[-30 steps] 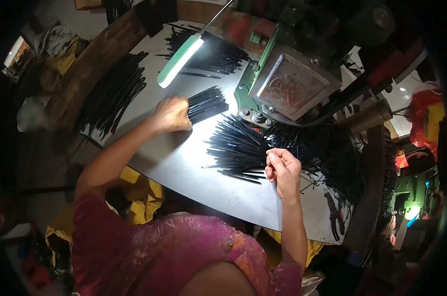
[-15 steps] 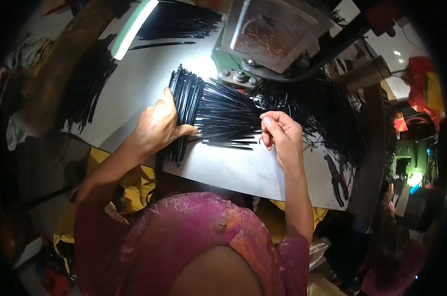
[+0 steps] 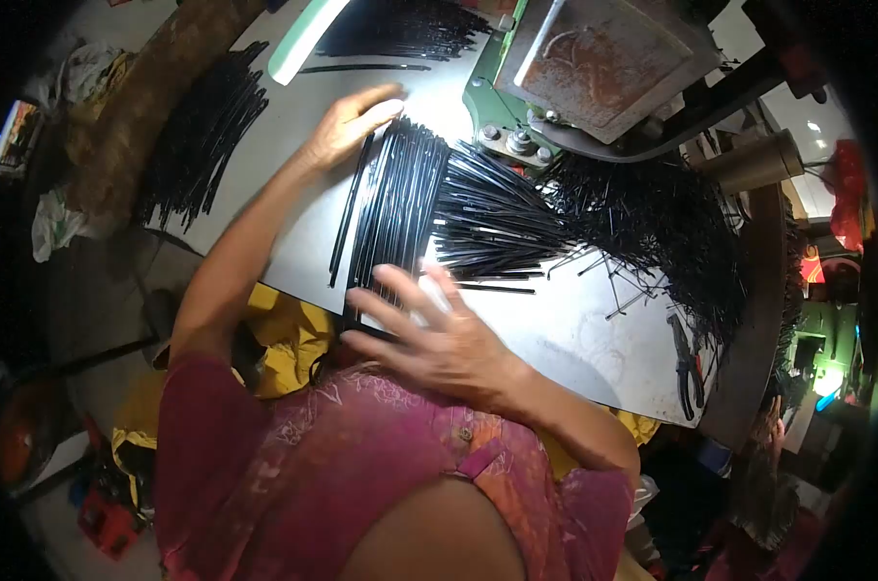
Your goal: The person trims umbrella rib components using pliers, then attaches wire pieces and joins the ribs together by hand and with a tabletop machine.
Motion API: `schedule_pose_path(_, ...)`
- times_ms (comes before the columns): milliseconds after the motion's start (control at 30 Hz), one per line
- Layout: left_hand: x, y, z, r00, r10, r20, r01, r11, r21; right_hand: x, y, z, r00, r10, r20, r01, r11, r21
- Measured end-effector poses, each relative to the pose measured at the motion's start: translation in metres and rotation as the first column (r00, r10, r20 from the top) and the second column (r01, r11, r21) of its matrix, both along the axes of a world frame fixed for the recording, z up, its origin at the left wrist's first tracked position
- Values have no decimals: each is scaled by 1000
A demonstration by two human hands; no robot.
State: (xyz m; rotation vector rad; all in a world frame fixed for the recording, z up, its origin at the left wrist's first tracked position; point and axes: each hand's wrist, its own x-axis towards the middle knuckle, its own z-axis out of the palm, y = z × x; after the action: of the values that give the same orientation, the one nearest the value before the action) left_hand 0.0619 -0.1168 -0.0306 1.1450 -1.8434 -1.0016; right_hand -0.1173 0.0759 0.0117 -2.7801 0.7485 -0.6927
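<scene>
Black rods (image 3: 395,208) lie bundled at frame centre; our right hand (image 3: 450,351) has left the fanned bunch (image 3: 497,213) for their lower end, each grip apart, our left hand (image 3: 346,132) at their top.

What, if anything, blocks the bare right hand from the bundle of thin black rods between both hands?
Nothing visible: the right hand is spread at the near end of the black rods; blur hides whether they touch.

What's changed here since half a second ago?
The right hand has left the right end of the fanned strips and swung left, opened out, to the near end of the bundle; the left hand shifted from the bundle's side to its far end. The pliers still lie on the table.
</scene>
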Motion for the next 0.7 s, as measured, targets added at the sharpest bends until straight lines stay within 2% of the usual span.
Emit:
schedule_pose_path(33,-10,3,1,981,-9,-194,42,985,165,12,-2,-5,999,40,4,-40,999,-19)
schedule_pose_path(67,-15,5,3,971,-22,-238,74,974,214,21,-7,-11,997,72,-28,-74,995,-68)
schedule_pose_path(100,-21,9,6,979,-49,-197,84,981,173,26,-12,-12,993,92,-74,-98,991,-89)
schedule_pose_path(167,-26,15,7,949,-111,-294,185,954,237,31,-21,-15,991,44,-124,-62,988,-143)
schedule_pose_path(233,-23,11,-3,918,-193,-345,259,953,156,32,-32,-23,998,23,-66,-30,994,-101)
schedule_pose_path(267,-23,12,-5,935,-135,-329,197,966,164,32,-32,-26,999,6,-35,-10,992,-125)
schedule_pose_path(300,-27,17,-2,914,-37,-405,165,944,287,35,-33,-31,1000,-10,-5,9,989,-150)
schedule_pose_path(367,-27,17,-1,976,-143,-162,151,988,36,37,-32,-36,999,-21,27,25,989,-145)
schedule_pose_path(433,-30,18,-4,979,-179,-101,174,983,-56,42,-32,-39,988,-24,154,43,992,-123)
schedule_pose_path(467,-31,19,-4,984,-166,-65,158,981,-117,44,-33,-39,988,-22,156,43,990,-133)
schedule_pose_path(600,-32,24,0,971,-234,-47,227,966,-120,43,-33,-37,996,-21,81,33,990,-141)
schedule_pose_path(700,-33,27,5,964,-264,1,263,957,-122,37,-26,-27,988,-14,151,21,999,-45)
